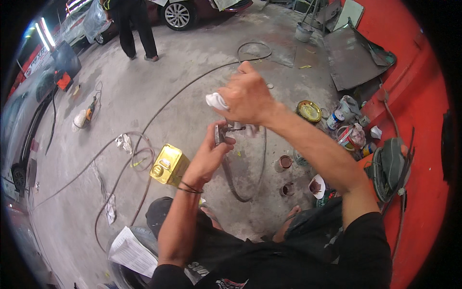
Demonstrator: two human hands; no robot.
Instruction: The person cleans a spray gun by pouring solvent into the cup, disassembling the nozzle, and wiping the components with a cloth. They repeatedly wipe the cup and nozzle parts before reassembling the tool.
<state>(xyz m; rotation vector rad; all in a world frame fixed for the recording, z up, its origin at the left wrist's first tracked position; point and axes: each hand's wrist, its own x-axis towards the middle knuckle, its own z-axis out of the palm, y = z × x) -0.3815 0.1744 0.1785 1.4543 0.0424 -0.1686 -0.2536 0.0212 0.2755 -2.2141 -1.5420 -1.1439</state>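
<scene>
My left hand point(211, 151) is closed around a metal spray gun point(220, 135), in front of my body. From the gun a dark hose point(230, 180) drops and bends in a loop near the floor. Just above and a little right, my right hand point(248, 96) is closed in a fist. A crumpled white cloth or tissue point(216, 101) sticks out of its left side. The front of the gun is partly hidden under that hand, where a pale blurred patch shows.
A yellow metal can point(168, 165) stands left of my knees. Open paint tins point(284, 163) and an open gold-rimmed tin point(309, 111) stand right, by the red wall point(418, 192). Air hose point(178, 94) crosses the floor. Paper point(132, 253) rests on a tyre; another person point(137, 29) stands near a car.
</scene>
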